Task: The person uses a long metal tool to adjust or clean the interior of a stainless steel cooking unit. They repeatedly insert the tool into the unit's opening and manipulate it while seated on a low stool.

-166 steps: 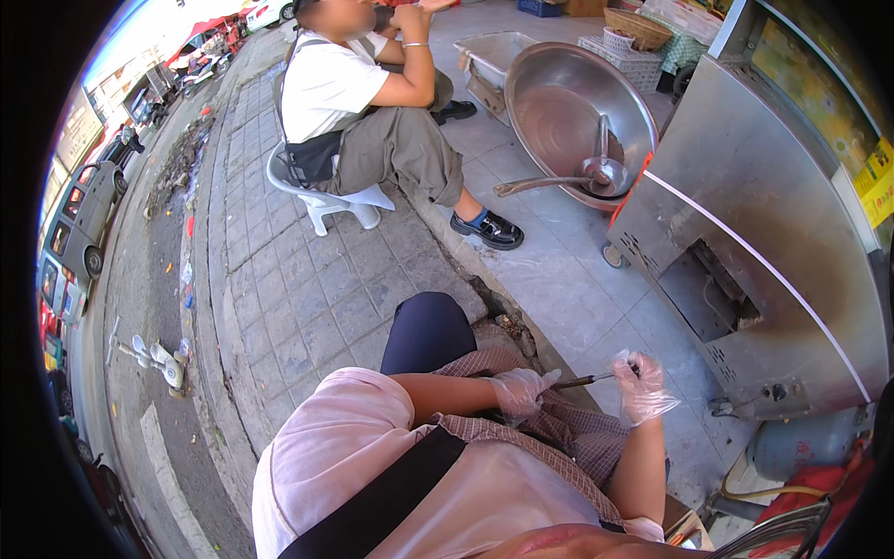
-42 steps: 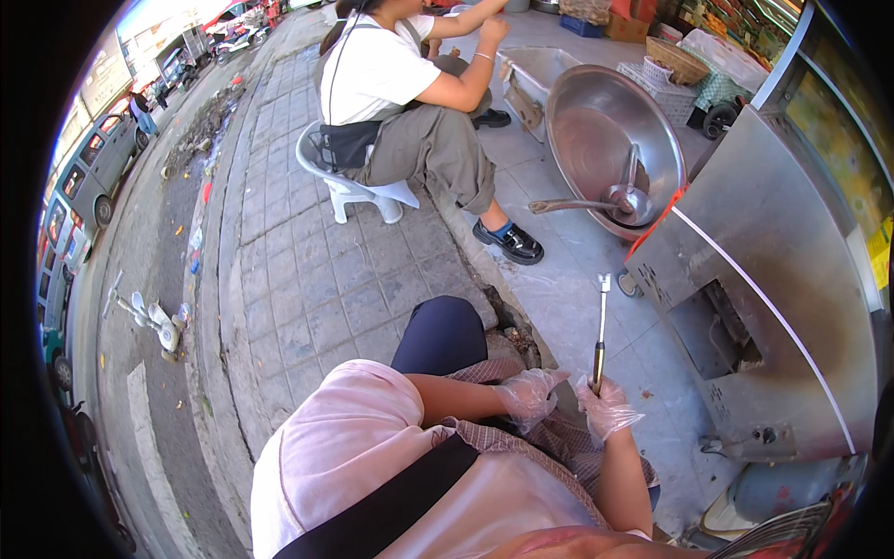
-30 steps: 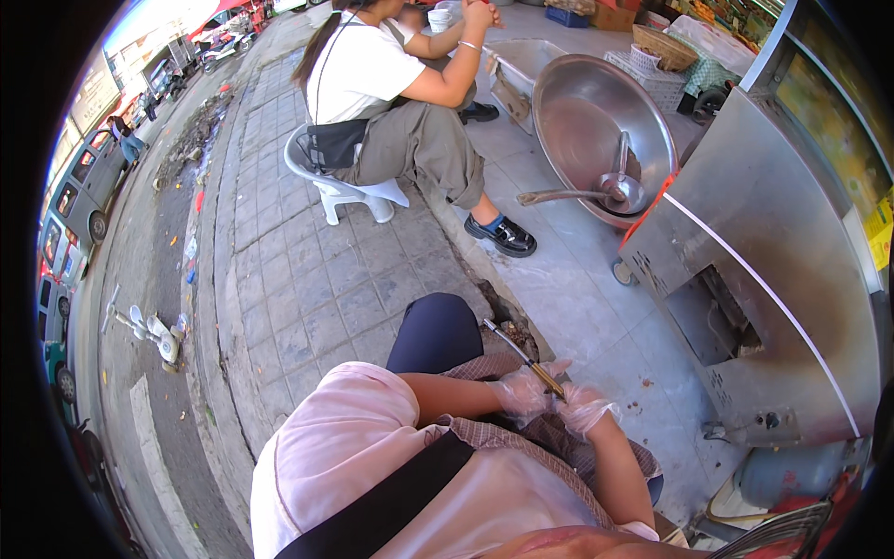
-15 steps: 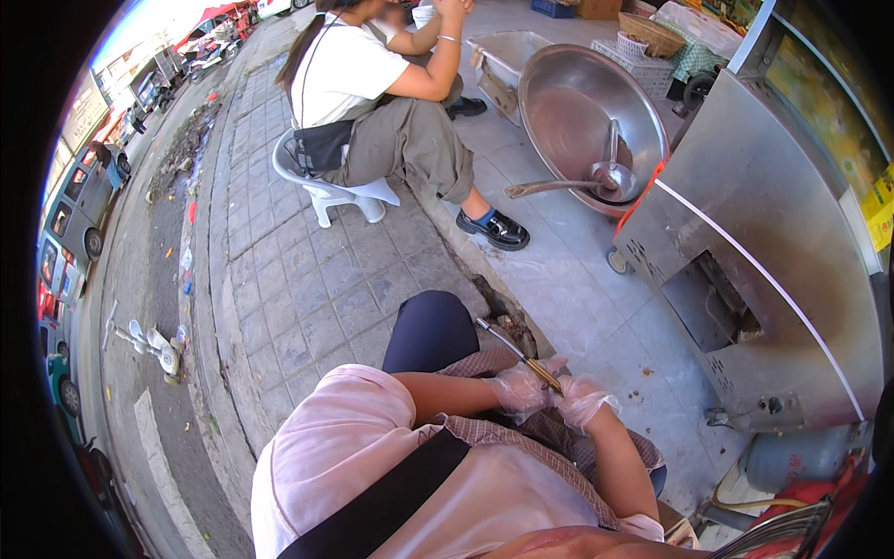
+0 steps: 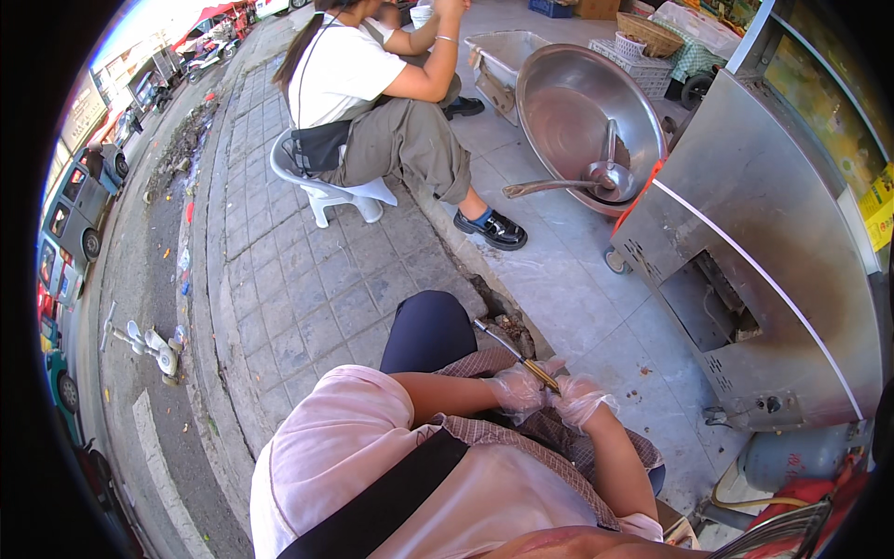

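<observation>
Both my hands wear thin clear plastic gloves and come together over my lap. A slim rod-shaped tool (image 5: 533, 368), with a silver shaft and a gold-coloured handle, slants from my knee down to between them. My left hand (image 5: 518, 391) is closed around the handle's lower part. Beside it, my right hand (image 5: 583, 401) has its fingers curled at the tool's lower end. Exactly how the fingers grip is partly hidden by the crinkled gloves. A brown checked apron (image 5: 489, 438) lies under my hands.
A steel cart (image 5: 736, 233) with a square opening stands at right, a gas cylinder (image 5: 805, 456) below it. Beyond are a large metal basin (image 5: 577, 102) holding a ladle (image 5: 610, 177), and a person (image 5: 354, 84) on a white stool (image 5: 321, 191). A scooter (image 5: 144, 342) lies left.
My hands and the tool keep nearly the same place. The whole view has shifted very slightly.
</observation>
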Tool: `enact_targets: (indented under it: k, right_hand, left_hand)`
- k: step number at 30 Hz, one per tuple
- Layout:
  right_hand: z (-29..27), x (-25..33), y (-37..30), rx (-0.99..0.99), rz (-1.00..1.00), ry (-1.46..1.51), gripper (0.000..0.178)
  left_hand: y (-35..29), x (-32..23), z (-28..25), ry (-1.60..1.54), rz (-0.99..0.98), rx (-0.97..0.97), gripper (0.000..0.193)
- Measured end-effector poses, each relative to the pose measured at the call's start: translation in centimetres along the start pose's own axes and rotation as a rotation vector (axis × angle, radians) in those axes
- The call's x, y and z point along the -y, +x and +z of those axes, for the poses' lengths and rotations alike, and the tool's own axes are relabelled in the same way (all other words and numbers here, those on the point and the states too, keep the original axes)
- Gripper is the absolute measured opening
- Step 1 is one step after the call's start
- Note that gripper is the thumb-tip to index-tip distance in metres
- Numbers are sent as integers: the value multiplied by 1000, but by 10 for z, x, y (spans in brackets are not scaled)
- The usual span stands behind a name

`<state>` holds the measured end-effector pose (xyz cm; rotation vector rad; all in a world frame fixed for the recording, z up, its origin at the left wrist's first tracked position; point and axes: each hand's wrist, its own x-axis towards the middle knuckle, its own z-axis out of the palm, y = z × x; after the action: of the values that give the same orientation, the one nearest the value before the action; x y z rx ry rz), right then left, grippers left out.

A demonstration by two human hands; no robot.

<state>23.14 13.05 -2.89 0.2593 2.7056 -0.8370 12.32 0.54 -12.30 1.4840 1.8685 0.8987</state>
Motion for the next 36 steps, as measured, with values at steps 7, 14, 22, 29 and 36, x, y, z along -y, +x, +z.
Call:
enact_targets:
  k: [7, 14, 22, 29, 36]
  right_hand:
    - [-1, 1, 1, 47, 46, 46, 21]
    - [4, -1, 2, 17, 44, 55, 20]
    - [8, -6, 5, 8, 19, 58, 20]
    - [-2, -3, -3, -21, 52, -59, 25]
    - [-12, -16, -13, -27, 155, -96, 26]
  left_hand:
    - [-2, 5, 2, 71, 137, -27, 71]
    - [-1, 2, 2, 31, -27, 50, 69]
    - [-3, 0, -2, -48, -62, 44, 73]
    - [-7, -17, -16, -53, -143, 39, 73]
    - [-6, -30, -28, -350, -124, 76, 72]
